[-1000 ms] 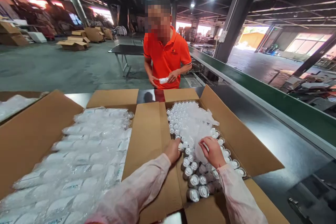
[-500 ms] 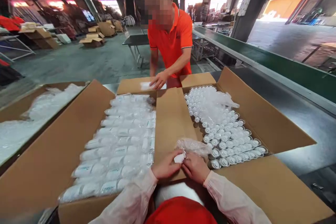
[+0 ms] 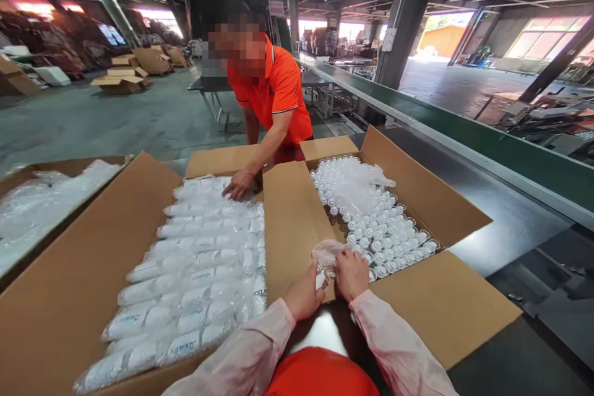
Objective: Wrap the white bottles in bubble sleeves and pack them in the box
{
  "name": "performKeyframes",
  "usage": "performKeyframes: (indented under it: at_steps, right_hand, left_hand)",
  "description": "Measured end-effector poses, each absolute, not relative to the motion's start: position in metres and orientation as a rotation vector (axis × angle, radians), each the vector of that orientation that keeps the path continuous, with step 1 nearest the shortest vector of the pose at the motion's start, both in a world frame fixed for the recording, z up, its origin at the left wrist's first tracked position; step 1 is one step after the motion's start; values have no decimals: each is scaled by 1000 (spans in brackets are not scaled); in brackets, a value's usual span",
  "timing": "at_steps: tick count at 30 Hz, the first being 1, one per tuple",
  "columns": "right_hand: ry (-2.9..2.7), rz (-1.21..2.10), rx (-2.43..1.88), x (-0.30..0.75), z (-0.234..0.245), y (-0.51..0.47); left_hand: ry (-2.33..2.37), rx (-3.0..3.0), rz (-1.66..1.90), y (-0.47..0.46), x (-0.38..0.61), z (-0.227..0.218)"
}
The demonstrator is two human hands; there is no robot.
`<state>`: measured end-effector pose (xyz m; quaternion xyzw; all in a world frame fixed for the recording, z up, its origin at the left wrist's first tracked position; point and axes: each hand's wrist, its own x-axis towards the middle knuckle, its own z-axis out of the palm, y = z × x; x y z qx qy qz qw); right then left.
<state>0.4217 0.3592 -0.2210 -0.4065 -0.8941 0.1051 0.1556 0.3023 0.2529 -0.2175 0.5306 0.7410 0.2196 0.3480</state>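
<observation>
My left hand [image 3: 304,297] and my right hand [image 3: 351,272] are closed together on a small white item in crinkled clear plastic wrap [image 3: 326,255], held over the cardboard flap [image 3: 292,223] between two open boxes. To the right of my hands, the right box [image 3: 417,189] holds several rows of small silver-capped bottles [image 3: 378,229]. The left box [image 3: 88,260] is full of white tubes in clear bags [image 3: 195,272].
Across the boxes a person in an orange shirt [image 3: 276,96] leans over with a hand [image 3: 237,184] on the bagged tubes. A third box of bagged goods [image 3: 41,204] stands at far left. A green conveyor [image 3: 464,136] runs along the right.
My hands have stayed together on the wrapped item, shifting slightly right toward the bottle box. The person opposite moved a hand from the far flap onto the bagged tubes.
</observation>
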Motion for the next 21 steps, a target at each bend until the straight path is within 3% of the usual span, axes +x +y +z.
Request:
performKeyframes:
  at_steps: [5, 12, 17, 21]
  right_hand:
    - [-2497, 337, -1136, 428, -221, 364]
    - [-2384, 530, -771, 430, -235, 351]
    - [-2258, 546, -683, 434, -228, 338]
    - [-2206, 473, -664, 434, -218, 328]
  left_hand:
    - [1791, 1344, 641, 237, 303, -206]
    - [1172, 598, 1002, 243, 296, -204]
    - [1149, 337, 1287, 257, 297, -216]
    - [1078, 471, 1169, 257, 305, -220]
